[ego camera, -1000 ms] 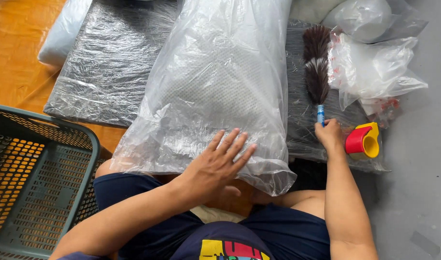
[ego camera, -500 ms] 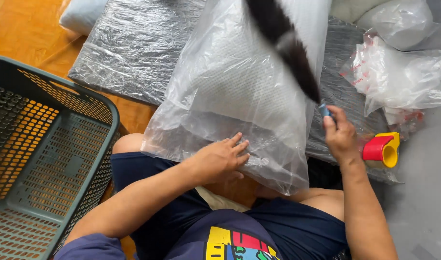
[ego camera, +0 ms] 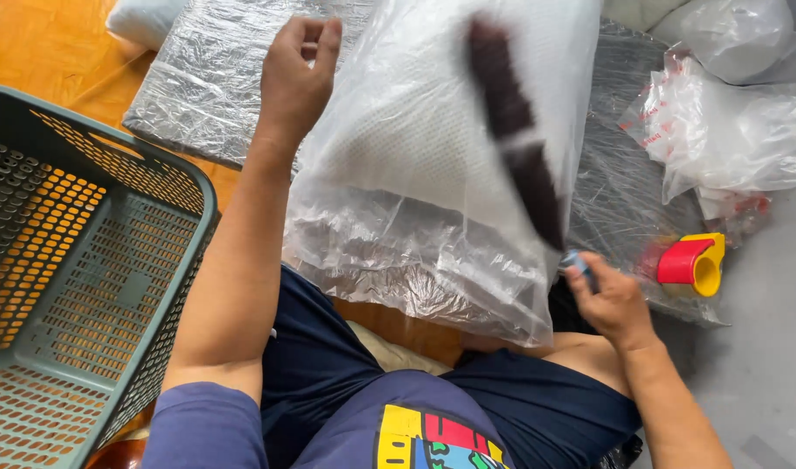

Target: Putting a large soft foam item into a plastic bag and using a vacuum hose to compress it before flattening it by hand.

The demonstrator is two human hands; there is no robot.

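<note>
Orange flooring (ego camera: 33, 52) and grey concrete (ego camera: 763, 347) underlie the scene. Right hand (ego camera: 611, 300): fingers curled tight on the blue handle of a dark brush (ego camera: 515, 148), its motion-blurred bristles lying across a large clear plastic bag (ego camera: 415, 174) propped against the person's lap. Left hand (ego camera: 295, 74): raised at the bag's upper left edge, fingers loosely bent, holding nothing visible. Grey perforated basket (ego camera: 68, 260) at left; red-and-yellow tape dispenser (ego camera: 693, 260) at right.

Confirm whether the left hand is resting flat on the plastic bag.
No: the left hand is raised above the plastic bag, fingers curled.
</note>
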